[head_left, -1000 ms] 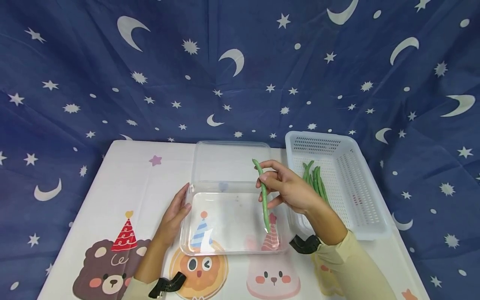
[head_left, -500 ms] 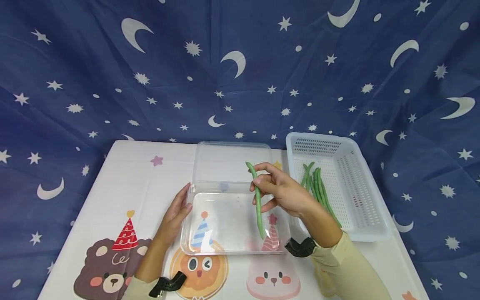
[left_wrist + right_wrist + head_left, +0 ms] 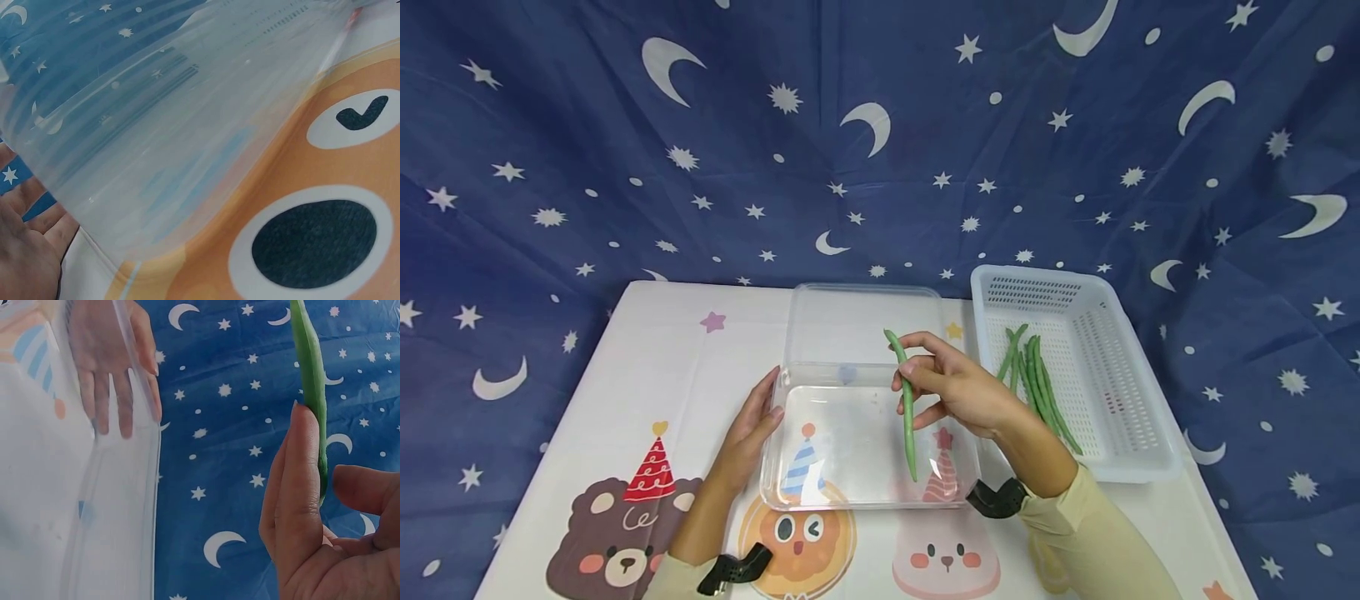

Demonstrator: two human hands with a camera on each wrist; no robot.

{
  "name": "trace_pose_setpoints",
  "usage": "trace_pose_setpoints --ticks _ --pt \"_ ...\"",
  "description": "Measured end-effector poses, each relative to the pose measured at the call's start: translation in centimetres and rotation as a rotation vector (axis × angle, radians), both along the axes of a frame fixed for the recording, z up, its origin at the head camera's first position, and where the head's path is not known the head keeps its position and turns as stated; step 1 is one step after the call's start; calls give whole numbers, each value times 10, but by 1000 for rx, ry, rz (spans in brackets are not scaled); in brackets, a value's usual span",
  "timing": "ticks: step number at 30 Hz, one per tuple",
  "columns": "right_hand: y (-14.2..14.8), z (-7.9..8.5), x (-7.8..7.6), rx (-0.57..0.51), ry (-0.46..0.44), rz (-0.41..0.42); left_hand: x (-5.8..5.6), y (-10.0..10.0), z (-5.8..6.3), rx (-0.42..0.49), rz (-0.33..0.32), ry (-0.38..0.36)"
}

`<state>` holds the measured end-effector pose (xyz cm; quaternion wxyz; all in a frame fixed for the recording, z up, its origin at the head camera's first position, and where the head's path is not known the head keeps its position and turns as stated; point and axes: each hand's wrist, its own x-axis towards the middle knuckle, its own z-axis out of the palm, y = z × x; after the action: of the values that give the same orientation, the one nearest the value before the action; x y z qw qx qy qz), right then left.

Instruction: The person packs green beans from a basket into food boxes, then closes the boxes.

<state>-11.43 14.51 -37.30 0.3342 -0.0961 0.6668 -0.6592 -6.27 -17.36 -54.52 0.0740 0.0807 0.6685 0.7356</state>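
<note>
One green bean [image 3: 908, 421] hangs over the clear box [image 3: 850, 450], pinched between the thumb and fingers of the right hand [image 3: 958, 387]. The left hand [image 3: 751, 425] lies along the box's left wall, fingers straight and touching it. Just behind sits a clear lid [image 3: 865, 321]; to the right, a white basket [image 3: 1138, 375] holds more beans [image 3: 1037, 383]. Beneath spreads a white cartoon-printed tablecloth [image 3: 655, 358], before a blue moon-and-star curtain [image 3: 910, 75].

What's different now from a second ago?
The right hand has moved leftward over the clear container, carrying the green bean. Nothing was picked up or let go. The left hand stays against the container's left side; the white basket stays put.
</note>
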Motion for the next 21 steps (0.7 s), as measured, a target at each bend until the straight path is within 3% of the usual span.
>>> trace_pose_setpoints --ticks 21 --pt "-8 -9 -1 34 -38 34 -1 1 -1 20 4 16"
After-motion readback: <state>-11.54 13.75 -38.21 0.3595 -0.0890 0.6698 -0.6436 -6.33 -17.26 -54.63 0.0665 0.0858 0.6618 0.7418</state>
